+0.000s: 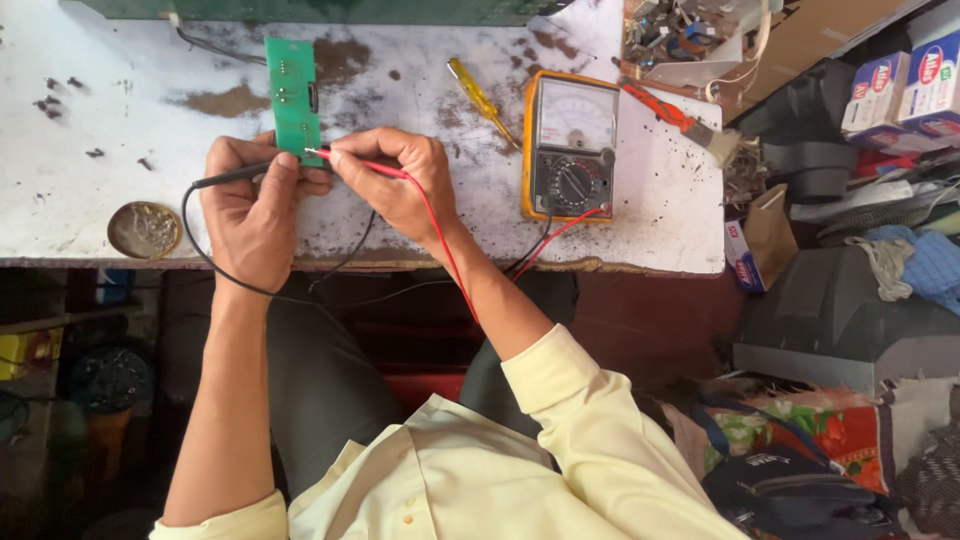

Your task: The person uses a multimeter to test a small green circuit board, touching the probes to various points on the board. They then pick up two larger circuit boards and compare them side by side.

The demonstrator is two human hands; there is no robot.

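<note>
A narrow green circuit board point(294, 92) lies on a worn white workbench point(130, 210). My left hand point(252, 205) grips the board's near end and also holds a black test probe point(226, 178) across its fingers. My right hand point(395, 180) pinches a red test probe point(352, 162) whose tip touches the board's lower edge. Red and black leads point(545, 240) run to an analog multimeter in a yellow case point(570, 145) just right of my right hand.
A yellow-handled screwdriver point(480, 98) lies left of the meter. A round tin point(144, 230) sits at the bench's near left. A brush point(690, 125), boxes point(905, 90), a pile of parts point(680, 30) and clutter crowd the right side.
</note>
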